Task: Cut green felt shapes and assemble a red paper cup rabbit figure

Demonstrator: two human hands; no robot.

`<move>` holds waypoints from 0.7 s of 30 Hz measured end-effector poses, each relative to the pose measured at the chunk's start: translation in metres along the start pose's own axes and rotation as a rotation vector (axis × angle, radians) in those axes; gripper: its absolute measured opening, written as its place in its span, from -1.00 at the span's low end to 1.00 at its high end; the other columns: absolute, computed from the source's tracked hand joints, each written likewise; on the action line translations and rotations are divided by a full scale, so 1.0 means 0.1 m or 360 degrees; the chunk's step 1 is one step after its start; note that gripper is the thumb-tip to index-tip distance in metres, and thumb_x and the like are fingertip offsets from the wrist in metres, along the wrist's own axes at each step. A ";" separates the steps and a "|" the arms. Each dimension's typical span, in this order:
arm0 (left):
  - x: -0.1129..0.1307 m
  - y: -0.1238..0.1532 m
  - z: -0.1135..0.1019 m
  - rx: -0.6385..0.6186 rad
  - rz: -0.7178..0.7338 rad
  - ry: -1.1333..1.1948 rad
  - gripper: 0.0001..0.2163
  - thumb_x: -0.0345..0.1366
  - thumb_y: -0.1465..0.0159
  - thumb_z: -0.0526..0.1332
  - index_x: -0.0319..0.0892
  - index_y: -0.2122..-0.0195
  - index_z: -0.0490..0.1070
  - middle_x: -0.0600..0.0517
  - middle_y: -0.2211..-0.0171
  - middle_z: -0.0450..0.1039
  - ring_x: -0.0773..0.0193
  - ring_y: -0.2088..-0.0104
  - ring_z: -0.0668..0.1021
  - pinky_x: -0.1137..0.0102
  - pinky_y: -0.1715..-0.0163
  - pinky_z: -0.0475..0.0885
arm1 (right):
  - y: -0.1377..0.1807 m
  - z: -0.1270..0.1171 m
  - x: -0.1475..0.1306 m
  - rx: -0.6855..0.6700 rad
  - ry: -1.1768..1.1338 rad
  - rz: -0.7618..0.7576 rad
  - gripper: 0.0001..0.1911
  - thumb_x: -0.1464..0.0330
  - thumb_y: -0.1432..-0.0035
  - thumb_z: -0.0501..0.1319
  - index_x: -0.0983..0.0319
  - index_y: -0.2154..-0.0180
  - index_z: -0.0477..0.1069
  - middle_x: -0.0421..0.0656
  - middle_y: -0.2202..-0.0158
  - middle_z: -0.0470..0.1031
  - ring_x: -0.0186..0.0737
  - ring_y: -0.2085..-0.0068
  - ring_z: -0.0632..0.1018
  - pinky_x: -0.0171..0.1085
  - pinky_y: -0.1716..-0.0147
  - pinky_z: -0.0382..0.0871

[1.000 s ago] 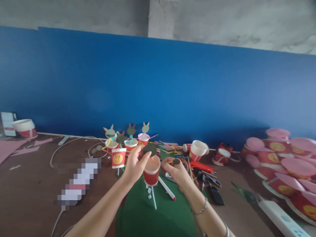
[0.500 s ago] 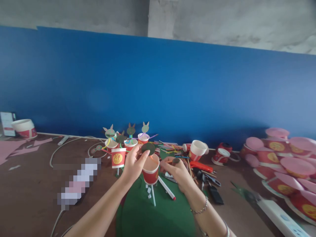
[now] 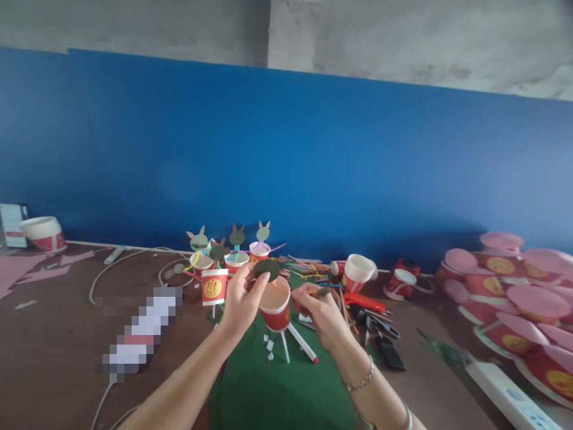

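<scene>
My left hand [image 3: 242,294] pinches a dark green paper disc [image 3: 267,270] between thumb and fingers, above the rim of a red and white paper cup [image 3: 274,312]. A bit of orange strip shows inside the cup below the disc. A white straw [image 3: 285,347] points down from the cup's base. At the cup's right side, my right hand [image 3: 320,312] is closed on a thin orange strip [image 3: 308,291], with a small dark disc [image 3: 322,292] at its outer end. Its fingertips are partly hidden.
Behind my left hand stand several cups with paper animal figures [image 3: 215,288]. A marker [image 3: 303,343] lies on green paper [image 3: 286,400]. Coloured sticks, an orange-handled tool [image 3: 364,302] and scissors lie to the right. Pink-topped cups [image 3: 537,300] are piled far right, near a power strip [image 3: 510,391].
The cup has tilted slightly, its straw swinging to the right. My left hand and the green disc have shifted a little. My right hand still grips the orange strip.
</scene>
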State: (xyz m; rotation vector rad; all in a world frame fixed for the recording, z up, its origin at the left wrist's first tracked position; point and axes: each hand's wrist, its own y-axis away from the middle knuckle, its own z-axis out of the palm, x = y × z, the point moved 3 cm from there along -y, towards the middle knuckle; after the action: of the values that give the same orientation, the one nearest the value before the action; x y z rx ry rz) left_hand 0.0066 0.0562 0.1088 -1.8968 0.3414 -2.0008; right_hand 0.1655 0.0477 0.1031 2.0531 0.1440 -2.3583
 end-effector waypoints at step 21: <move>0.05 0.06 -0.02 0.0126 0.0151 -0.0022 -0.84 -0.27 -0.17 0.18 -0.21 0.24 0.35 0.03 0.38 0.49 0.33 0.39 0.52 0.52 0.41 0.38 | 0.05 0.08 0.03 -0.0057 -0.0370 0.0070 -0.76 0.32 0.13 0.33 0.27 0.63 0.31 -0.27 0.65 0.36 -0.41 0.56 0.34 -0.41 0.55 0.17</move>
State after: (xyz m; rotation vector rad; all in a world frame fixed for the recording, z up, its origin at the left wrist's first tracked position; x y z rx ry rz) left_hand 0.0050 0.0489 0.1107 -1.8114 0.3372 -1.9102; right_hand 0.1574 0.0423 0.1009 1.7314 0.1351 -2.5227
